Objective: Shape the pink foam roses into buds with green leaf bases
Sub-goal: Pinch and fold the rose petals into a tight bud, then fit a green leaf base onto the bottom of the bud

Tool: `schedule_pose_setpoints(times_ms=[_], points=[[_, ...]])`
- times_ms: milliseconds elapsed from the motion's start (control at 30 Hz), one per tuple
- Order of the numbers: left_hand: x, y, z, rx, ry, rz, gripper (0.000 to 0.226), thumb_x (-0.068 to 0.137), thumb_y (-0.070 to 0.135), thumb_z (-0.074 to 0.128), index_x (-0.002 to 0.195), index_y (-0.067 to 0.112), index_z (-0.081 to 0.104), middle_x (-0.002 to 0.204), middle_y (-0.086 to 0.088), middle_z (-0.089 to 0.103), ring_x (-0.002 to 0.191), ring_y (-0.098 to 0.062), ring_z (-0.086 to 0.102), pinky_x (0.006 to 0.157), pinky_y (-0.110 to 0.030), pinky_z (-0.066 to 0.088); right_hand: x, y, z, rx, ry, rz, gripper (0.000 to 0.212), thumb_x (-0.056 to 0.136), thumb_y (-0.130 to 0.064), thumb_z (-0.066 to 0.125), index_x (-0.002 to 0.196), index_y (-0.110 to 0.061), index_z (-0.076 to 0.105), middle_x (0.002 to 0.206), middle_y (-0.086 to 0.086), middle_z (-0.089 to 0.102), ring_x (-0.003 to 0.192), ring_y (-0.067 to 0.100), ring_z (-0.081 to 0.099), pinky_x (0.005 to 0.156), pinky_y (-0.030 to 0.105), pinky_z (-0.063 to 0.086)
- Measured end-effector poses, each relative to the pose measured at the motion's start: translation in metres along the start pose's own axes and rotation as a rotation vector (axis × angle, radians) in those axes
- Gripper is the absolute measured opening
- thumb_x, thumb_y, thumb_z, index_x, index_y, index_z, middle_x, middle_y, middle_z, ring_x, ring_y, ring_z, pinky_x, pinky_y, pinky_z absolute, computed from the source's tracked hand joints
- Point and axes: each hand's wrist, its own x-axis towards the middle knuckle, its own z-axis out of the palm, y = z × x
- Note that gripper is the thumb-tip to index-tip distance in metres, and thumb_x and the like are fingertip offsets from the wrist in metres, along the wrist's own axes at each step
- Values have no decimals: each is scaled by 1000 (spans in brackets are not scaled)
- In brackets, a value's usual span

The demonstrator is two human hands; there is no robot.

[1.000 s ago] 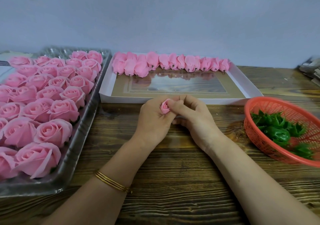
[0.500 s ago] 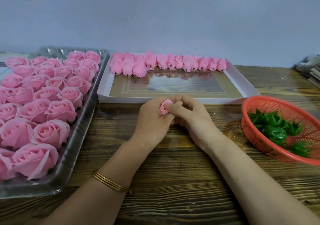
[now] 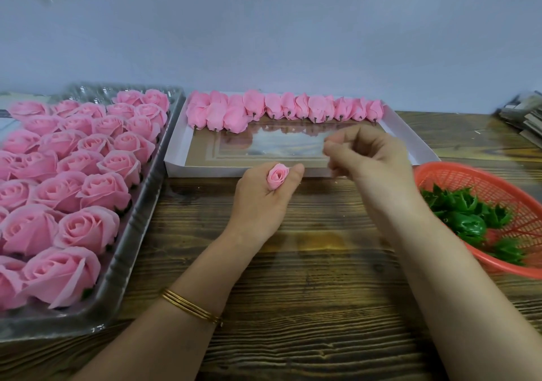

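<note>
Now lifted away, right hand (image 3: 366, 155), grip unclear; left hand (image 3: 261, 201) pinches bud (image 3: 277, 176) upright, tip upward.

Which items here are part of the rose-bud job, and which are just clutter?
In the job:
- bud in the left hand grip
- right hand, blurred
- open roses on the tray
- finished buds in the white box
- green leaf bases in the orange basket

Lying about:
- blurry stack at the table far right edge
</note>
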Motion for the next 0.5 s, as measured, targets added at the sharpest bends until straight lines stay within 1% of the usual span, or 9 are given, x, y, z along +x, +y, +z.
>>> schedule_pose_setpoints(times_ms=[133, 200, 233, 267, 300, 333, 400, 467, 500], points=[[1, 1, -1, -29, 22, -21, 49, 95, 33, 60, 68, -7, 55, 66, -23, 57, 68, -37, 55, 67, -45, 47, 7, -13, -24, -142, 66, -57, 19, 86, 3, 65, 75, -12, 64, 66, 7, 56, 51, 5, 53, 53, 18, 47], [2, 0, -2, -46, 29, -38, 48, 95, 32, 60, 68, -8, 54, 64, -22, 56, 61, -33, 51, 62, -40, 45, 11, -15, -40, -248, 93, -55, 20, 86, 2, 64, 74, -14, 64, 65, 4, 58, 53, 6, 55, 54, 19, 48], [2, 0, -2, -52, 35, -50, 49, 95, 32, 61, 68, -8, 54, 60, -19, 54, 57, -25, 49, 59, -36, 44, 13, -15, -49, -309, 122, -50, 20, 85, 1, 65, 73, -16, 65, 65, 3, 59, 56, 8, 56, 56, 20, 49], [2, 0, -1, -60, 41, -64, 48, 95, 32, 61, 67, -7, 54, 57, -14, 53, 55, -18, 48, 57, -32, 43, 16, -14, -59, -383, 159, -42, 20, 84, -1, 65, 73, -18, 65, 67, 3, 60, 60, 12, 57, 61, 26, 50], [2, 0, -1, -73, 44, -76, 48, 94, 32, 62, 67, -7, 54, 56, -8, 52, 55, -13, 48, 57, -28, 42, 18, -12, -68, -472, 202, -32, 19, 83, -4, 66, 74, -21, 65, 69, 2, 62, 65, 17, 58, 67, 32, 51], [3, -1, -1, -86, 47, -86, 48, 94, 32, 62, 66, -6, 54, 56, -4, 53, 55, -11, 48, 57, -27, 42, 21, -10, -77, -570, 239, -16, 17, 81, -6, 66, 75, -22, 65, 71, 2, 64, 69, 20, 59, 71, 36, 50], [3, -1, -1, -103, 47, -100, 47, 94, 32, 63, 67, -6, 55, 56, -2, 54, 55, -10, 49, 60, -27, 43, 22, -7, -93, -754, 282, 33, 14, 80, -9, 65, 81, -23, 67, 78, 0, 66, 76, 22, 61, 73, 34, 49], [3, -1, -1, -107, 46, -107, 47, 94, 32, 62, 69, -8, 56, 58, -4, 55, 56, -12, 49, 61, -29, 44, 22, -3, -107, -934, 295, 108, 17, 79, -8, 66, 92, -18, 69, 85, 3, 67, 81, 24, 60, 75, 33, 47], [3, 0, -2, -108, 46, -107, 48, 94, 32, 62, 69, -8, 56, 58, -5, 55, 56, -12, 49, 61, -28, 43, 22, -2, -112, -1017, 293, 151, 19, 77, -8, 67, 95, -15, 71, 84, 6, 66, 82, 27, 60, 75, 34, 47]])
